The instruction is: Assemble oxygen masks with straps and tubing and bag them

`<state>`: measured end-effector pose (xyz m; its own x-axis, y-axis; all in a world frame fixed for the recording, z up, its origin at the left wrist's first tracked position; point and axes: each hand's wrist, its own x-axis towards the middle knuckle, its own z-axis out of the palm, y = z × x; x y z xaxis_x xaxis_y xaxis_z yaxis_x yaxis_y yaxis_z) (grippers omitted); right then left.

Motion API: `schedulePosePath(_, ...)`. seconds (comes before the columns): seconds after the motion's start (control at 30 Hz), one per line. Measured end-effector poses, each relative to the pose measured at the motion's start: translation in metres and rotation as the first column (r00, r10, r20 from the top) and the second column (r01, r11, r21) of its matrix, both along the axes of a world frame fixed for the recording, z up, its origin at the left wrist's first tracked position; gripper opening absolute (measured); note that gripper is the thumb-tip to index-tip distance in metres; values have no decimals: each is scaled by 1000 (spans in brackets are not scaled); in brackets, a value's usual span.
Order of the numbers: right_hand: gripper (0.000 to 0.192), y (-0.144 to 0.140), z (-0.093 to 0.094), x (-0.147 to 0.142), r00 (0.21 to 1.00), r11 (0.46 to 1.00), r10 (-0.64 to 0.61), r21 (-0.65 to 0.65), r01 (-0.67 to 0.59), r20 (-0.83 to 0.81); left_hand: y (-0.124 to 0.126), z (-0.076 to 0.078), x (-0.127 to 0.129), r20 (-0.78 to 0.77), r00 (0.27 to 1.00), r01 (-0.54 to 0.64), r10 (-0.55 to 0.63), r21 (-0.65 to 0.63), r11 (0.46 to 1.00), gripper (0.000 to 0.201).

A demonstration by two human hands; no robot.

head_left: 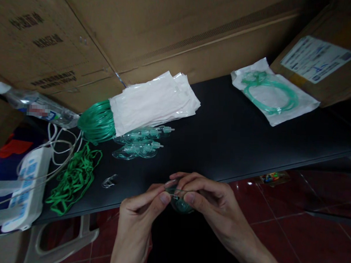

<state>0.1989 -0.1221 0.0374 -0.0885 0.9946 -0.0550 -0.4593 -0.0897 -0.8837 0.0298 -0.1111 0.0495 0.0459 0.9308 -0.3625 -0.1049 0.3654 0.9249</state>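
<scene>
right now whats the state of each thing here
left hand: pinching the clear green mask
right hand: gripping the clear green mask
clear green mask: held off the table
sealed pouch: closed, tubing coiled inside
empty pouches: stacked flat
green tubing: coiled
green bands: loose heap
water bottle: lying down

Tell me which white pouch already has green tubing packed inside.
The single pouch at the table's far right; green tubing shows through it. The stacked pouches look flat and plain white.
</scene>
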Motion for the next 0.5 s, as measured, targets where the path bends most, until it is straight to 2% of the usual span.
schedulePosePath(0.13, 12, 1, -1, -2, 999, 998, 23, -55, -22, 31, 2, -7, 1, -101, 993, -46, 55, 91, 995, 15)
schedulePosePath(0.23, 10, 3, -3, -4, 998, 999, 11, -40, -8, 66, 4, -9, -2, -219, 975, 0, 43, 193, 981, 15)
schedulePosePath(0.33, 11, 5, -4, -2, 996, 999, 29, -15, -28, 81, 9, -9, -9, -308, 950, 145, -44, 311, 939, 25)
schedulePosePath(0.43, 10, 7, -5, 6, 991, 992, 124, -30, -122, 45, 17, -5, -17, -346, 915, 338, -205, 385, 859, 34)
schedulePosePath(0.5, 11, 8, -7, 11, 982, 981, 188, -46, -186, 23, 24, -1, -21, -362, 881, 441, -306, 393, 807, 29)
